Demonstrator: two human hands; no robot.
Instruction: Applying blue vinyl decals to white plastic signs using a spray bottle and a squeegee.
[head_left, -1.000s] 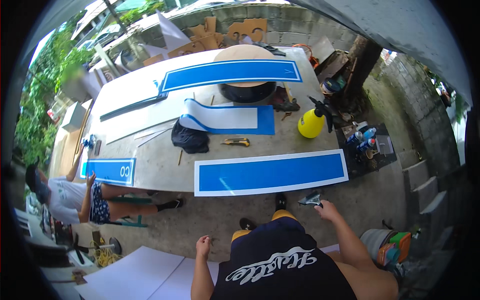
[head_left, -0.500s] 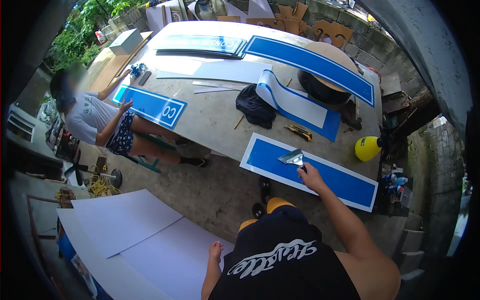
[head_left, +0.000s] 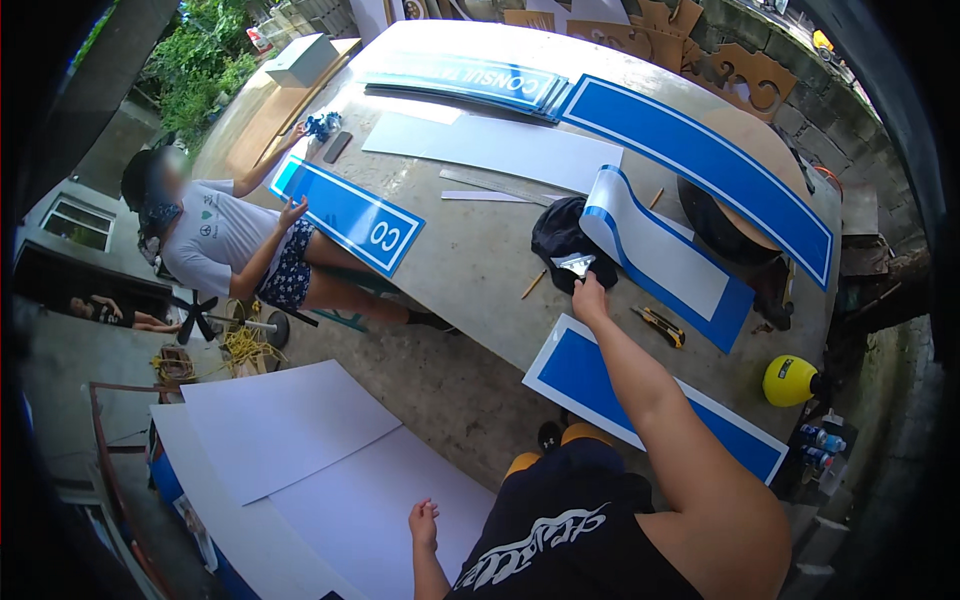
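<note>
My right hand (head_left: pixel 590 297) reaches across the table with its fingers wrapped round the handle of a wide metal scraper (head_left: pixel 575 264). The blade is over a crumpled black cloth (head_left: pixel 556 238); whether they touch, I cannot tell. Under my right forearm lies a blue panel with a white border (head_left: pixel 580 372), along the near table edge. Beside the hand are a yellow utility knife (head_left: pixel 660 326) and a partly curled blue sheet with white backing (head_left: pixel 680 275). My left hand (head_left: pixel 424 522) hangs low with loosely curled fingers, nothing visible in it, near large white sheets (head_left: pixel 350 500).
A co-worker (head_left: pixel 225 235) sits at the left, handling a blue lettered sign (head_left: pixel 350 215). Stacked signs (head_left: pixel 460 85) and a long blue panel (head_left: pixel 700 165) lie farther back. A yellow spray bottle (head_left: pixel 788 381) stands at the right table edge. A fan (head_left: pixel 200 318) stands behind the co-worker.
My right hand has carried the scraper off the blue panel, away from me, to the black cloth. The whole view has shifted, moving the scene rightward. My left hand still hangs low.
</note>
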